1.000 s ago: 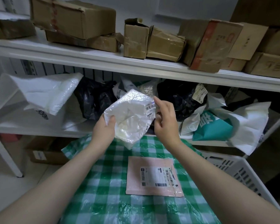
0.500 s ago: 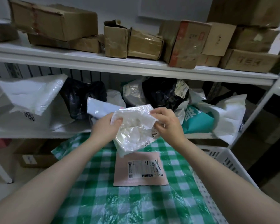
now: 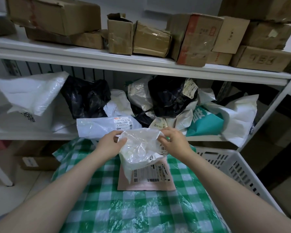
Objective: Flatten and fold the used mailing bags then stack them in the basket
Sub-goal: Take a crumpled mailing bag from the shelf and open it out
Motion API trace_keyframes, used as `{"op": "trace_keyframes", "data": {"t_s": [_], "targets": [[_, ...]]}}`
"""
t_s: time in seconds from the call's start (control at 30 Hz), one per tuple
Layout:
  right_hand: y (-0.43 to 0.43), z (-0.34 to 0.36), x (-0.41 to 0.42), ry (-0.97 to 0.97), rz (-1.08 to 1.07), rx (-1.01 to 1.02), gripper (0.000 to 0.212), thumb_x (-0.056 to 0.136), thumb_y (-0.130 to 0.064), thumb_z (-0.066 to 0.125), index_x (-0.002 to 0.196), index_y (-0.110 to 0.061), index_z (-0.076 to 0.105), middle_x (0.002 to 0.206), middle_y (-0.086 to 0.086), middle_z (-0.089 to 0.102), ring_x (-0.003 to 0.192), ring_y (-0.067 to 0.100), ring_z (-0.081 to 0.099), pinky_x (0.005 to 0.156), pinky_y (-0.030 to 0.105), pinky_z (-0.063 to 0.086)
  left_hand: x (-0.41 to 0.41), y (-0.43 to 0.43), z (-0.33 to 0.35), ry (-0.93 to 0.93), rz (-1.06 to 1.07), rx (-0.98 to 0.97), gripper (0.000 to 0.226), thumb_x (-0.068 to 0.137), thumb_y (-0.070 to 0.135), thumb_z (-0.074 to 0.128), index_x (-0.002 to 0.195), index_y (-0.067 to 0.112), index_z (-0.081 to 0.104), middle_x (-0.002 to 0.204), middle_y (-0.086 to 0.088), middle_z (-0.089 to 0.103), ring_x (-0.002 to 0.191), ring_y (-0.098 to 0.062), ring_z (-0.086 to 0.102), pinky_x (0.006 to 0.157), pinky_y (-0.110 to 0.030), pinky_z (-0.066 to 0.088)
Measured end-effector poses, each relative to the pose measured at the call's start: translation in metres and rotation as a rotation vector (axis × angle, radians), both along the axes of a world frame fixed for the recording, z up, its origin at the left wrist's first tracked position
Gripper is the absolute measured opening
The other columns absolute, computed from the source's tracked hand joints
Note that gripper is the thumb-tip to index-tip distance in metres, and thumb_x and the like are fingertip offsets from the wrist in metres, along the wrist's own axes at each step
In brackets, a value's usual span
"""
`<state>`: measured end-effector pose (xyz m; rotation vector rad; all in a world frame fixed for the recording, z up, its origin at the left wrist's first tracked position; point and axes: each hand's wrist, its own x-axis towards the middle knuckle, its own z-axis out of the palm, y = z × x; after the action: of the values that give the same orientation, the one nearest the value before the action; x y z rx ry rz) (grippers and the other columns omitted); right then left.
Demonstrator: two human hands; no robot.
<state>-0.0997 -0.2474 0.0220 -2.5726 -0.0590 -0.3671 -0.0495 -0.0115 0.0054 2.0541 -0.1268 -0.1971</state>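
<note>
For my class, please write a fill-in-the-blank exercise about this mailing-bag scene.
The left hand and right hand grip a crumpled white bag above a flat ____ mailer. The tablecloth is checked white and ____. The white basket stands on the person's ____ side.
Missing: pink; green; right.

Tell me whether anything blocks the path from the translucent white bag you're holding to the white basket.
Nothing visible does. The left hand and right hand grip the bag over the pink mailer; the basket stands open-topped beside the table, on its right, with only air between.
</note>
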Motion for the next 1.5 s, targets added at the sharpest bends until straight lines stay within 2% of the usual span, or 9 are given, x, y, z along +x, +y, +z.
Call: {"op": "trace_keyframes", "data": {"t_s": [0.27, 0.4, 0.5, 0.6, 0.73, 0.87, 1.03, 1.23, 1.5], "targets": [[0.001, -0.004, 0.003, -0.046, -0.198, 0.045, 0.037, 0.096, -0.04, 0.055, 0.061, -0.028, 0.054, 0.077, 0.001, 0.056, 0.073, 0.023, 0.054, 0.067, 0.037, 0.046, -0.014, -0.023, 0.028, -0.406, -0.099, 0.2, 0.005, 0.085, 0.045, 0.069, 0.082, 0.045, 0.064, 0.095, 0.025, 0.06, 0.108, -0.009, 0.052, 0.096, -0.034, 0.038], [0.006, -0.005, 0.0, -0.159, -0.156, 0.013, 0.032, 0.097, -0.036, 0.055, 0.069, -0.02, 0.061, 0.071, -0.002, 0.053, 0.068, 0.02, 0.051, 0.06, 0.034, 0.04, -0.018, -0.044, 0.025, -0.354, -0.144, 0.554, 0.051, 0.079, 0.071, 0.058, 0.12, 0.039, 0.06, 0.124, 0.012, 0.057, 0.12, -0.015, 0.049, 0.105, -0.039, 0.03], [0.006, -0.001, -0.006, -0.206, -0.09, 0.114, 0.041, 0.096, -0.028, 0.059, 0.058, -0.038, 0.047, 0.065, -0.006, 0.051, 0.063, 0.013, 0.048, 0.058, 0.033, 0.038, -0.018, -0.049, 0.02, -0.357, 0.024, 0.418, 0.051, 0.084, 0.064, 0.058, 0.122, 0.031, 0.053, 0.119, 0.009, 0.061, 0.113, -0.017, 0.055, 0.097, -0.038, 0.032], [0.002, -0.001, -0.01, -0.137, -0.077, 0.242, 0.041, 0.096, -0.027, 0.058, 0.057, -0.021, 0.046, 0.062, 0.0, 0.052, 0.06, 0.015, 0.048, 0.059, 0.035, 0.039, -0.017, -0.047, 0.017, -0.31, 0.041, 0.396, 0.045, 0.088, 0.056, 0.059, 0.122, 0.028, 0.056, 0.11, 0.008, 0.063, 0.108, -0.019, 0.058, 0.096, -0.038, 0.038], [-0.009, -0.007, -0.014, -0.063, -0.128, 0.381, 0.031, 0.098, -0.031, 0.055, 0.087, -0.003, 0.06, 0.071, 0.012, 0.059, 0.061, 0.017, 0.05, 0.061, 0.035, 0.042, -0.017, -0.043, 0.015, -0.381, 0.062, 0.344, 0.02, 0.094, 0.037, 0.06, 0.086, 0.021, 0.068, 0.1, 0.002, 0.061, 0.094, -0.02, 0.059, 0.076, -0.033, 0.042], [-0.019, -0.013, -0.02, -0.018, -0.141, 0.451, 0.045, 0.099, -0.023, 0.052, 0.139, -0.043, 0.042, 0.074, -0.003, 0.05, 0.056, 0.007, 0.038, 0.055, 0.029, 0.04, -0.019, -0.046, 0.019, -0.382, 0.158, 0.158, 0.025, 0.103, 0.026, 0.042, 0.087, 0.009, 0.052, 0.104, -0.002, 0.049, 0.084, -0.022, 0.051, 0.073, -0.032, 0.035], [-0.021, -0.011, -0.029, 0.033, -0.117, 0.468, 0.017, 0.099, -0.023, 0.052, 0.089, -0.032, 0.063, 0.082, -0.007, 0.059, 0.062, 0.015, 0.05, 0.061, 0.032, 0.044, -0.02, -0.044, 0.02, -0.329, 0.216, 0.057, 0.021, 0.105, 0.024, 0.035, 0.093, 0.01, 0.046, 0.107, -0.002, 0.044, 0.091, -0.019, 0.043, 0.074, -0.027, 0.027], [-0.03, -0.01, -0.032, 0.007, -0.192, 0.662, 0.035, 0.099, -0.028, 0.051, 0.092, 0.006, 0.049, 0.093, 0.004, 0.049, 0.08, 0.014, 0.047, 0.075, 0.024, 0.043, -0.012, -0.037, 0.019, -0.134, 0.384, -0.154, 0.028, 0.106, 0.028, 0.034, 0.094, 0.007, 0.048, 0.095, -0.007, 0.052, 0.085, -0.023, 0.047, 0.072, -0.032, 0.035], [-0.029, -0.015, -0.032, 0.04, -0.164, 0.881, 0.026, 0.1, -0.032, 0.051, 0.098, -0.009, 0.064, 0.096, 0.016, 0.069, 0.088, 0.036, 0.062, 0.088, 0.049, 0.052, -0.012, -0.028, 0.016, -0.283, 0.415, -0.045, 0.024, 0.106, 0.025, 0.032, 0.096, 0.007, 0.044, 0.106, -0.007, 0.044, 0.087, -0.02, 0.041, 0.074, -0.028, 0.029]]}}
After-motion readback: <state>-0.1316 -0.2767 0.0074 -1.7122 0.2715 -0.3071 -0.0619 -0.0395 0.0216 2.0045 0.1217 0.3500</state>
